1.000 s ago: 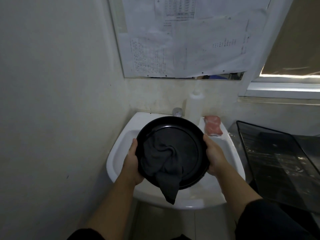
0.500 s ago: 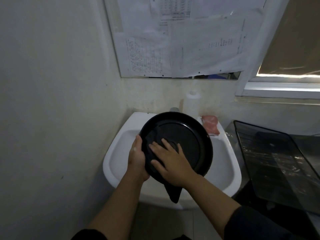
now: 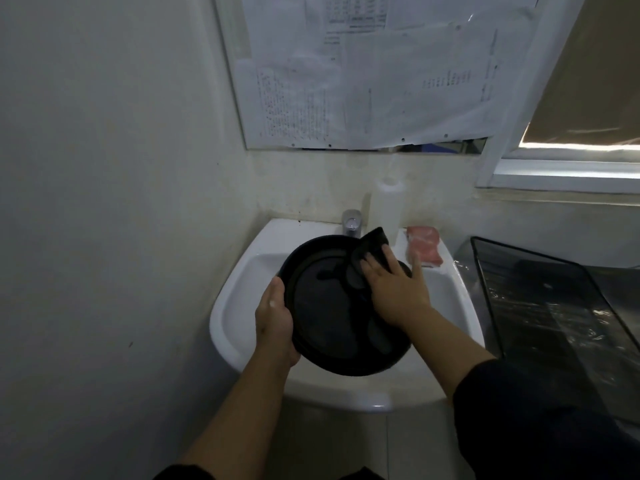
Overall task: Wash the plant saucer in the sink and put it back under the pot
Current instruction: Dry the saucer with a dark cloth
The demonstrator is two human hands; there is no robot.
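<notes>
- Black round plastic plant saucer (image 3: 332, 317) held tilted over the white ceramic wall-mounted sink (image 3: 235, 306), inner face toward the camera.
- Left hand (image 3: 275, 323) grips the saucer's left rim, thumb on the inner face, fingers curled behind.
- Right hand (image 3: 398, 289) lies flat on the upper right of the saucer, fingers straight and spread, pressing a dark grey cloth (image 3: 370, 251) against it.
- Cloth is bunched under the fingertips; its top edge sticks up past the saucer's rim, just in front of the chrome tap (image 3: 351, 225).
- Saucer's lower edge hangs above the sink's front lip; contact with the basin probably none, but the angle makes it hard to say.
- White plastic bottle (image 3: 386, 206) stands on the sink's back ledge, just right of the tap.
- Pink sponge (image 3: 424, 245) lies on the ledge right of the bottle.
- Dark glossy tray-like panel (image 3: 554, 306) lies right of the sink, covered in wrinkled clear film.
- White printed paper sheets (image 3: 381, 74) hang on the wall above the sink.
- Dark sleeve (image 3: 519, 410) covers the right forearm; left forearm is bare.
</notes>
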